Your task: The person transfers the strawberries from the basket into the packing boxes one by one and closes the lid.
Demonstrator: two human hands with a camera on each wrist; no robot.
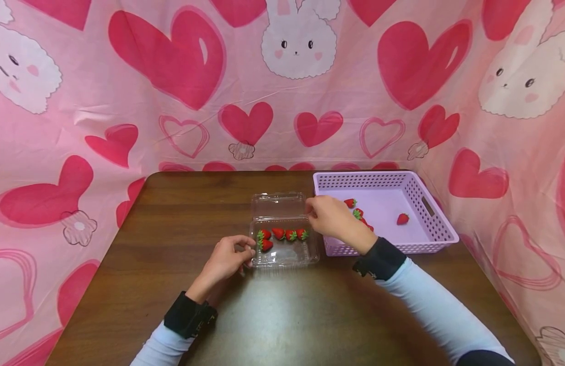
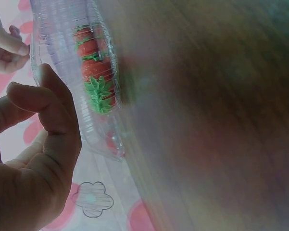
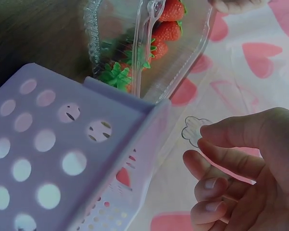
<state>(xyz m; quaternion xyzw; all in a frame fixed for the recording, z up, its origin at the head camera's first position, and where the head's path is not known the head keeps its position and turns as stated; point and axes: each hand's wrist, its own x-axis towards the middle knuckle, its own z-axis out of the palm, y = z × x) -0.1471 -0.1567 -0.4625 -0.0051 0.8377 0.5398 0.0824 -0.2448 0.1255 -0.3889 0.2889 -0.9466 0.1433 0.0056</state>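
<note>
A clear hinged plastic container [image 1: 284,256] lies on the table with its lid raised at the back. Several red strawberries with green leaf caps [image 1: 278,233] sit in its base, toward the left and the back. At the container's left edge is my left hand [image 1: 227,256], gripping the rim between bent fingers; the exact contact is partly hidden. My right hand [image 1: 330,218] hovers between the container's right side and the purple basket [image 1: 392,248]. Its fingers [image 3: 231,156] are loosely bent, with nothing between them in the right wrist view.
More strawberries lie in the perforated basket, a lone strawberry [image 1: 403,219] on its right and others near its left wall, partly behind my right hand. The brown wooden table [image 1: 182,213] reaches back to a pink cloth [image 1: 291,96] printed with hearts and rabbits.
</note>
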